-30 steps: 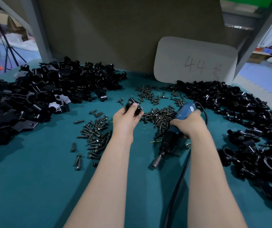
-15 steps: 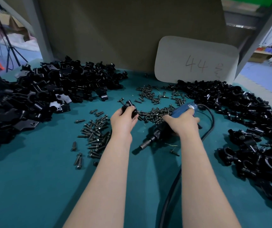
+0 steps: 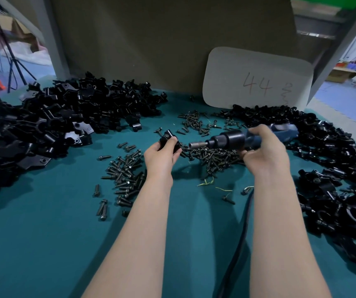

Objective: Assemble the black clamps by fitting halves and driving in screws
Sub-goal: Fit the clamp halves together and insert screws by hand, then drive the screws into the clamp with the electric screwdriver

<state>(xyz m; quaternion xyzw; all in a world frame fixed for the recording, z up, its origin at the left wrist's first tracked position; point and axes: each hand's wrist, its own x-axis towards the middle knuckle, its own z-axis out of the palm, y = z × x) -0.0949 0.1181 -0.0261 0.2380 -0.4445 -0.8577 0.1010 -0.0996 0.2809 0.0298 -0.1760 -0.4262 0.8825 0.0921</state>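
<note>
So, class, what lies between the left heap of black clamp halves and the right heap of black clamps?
Head view: loose dark metal screws, the left hand gripping a black clamp, the right hand holding a blue electric screwdriver.

Left hand (image 3: 162, 154) grips small black clamp (image 3: 168, 141) above teal table (image 3: 43, 244). Right hand (image 3: 263, 153) holds blue electric screwdriver (image 3: 243, 139) level — metal tip (image 3: 196, 145) points left, just beside clamp, contact unclear. Black cord (image 3: 239, 237) trails toward viewer. Loose screws (image 3: 125, 175) scattered between hands — pile of clamp halves (image 3: 50, 130) far left, pile of clamps (image 3: 340, 179) right. Card marked "44" (image 3: 256, 82) leans at back.
</note>
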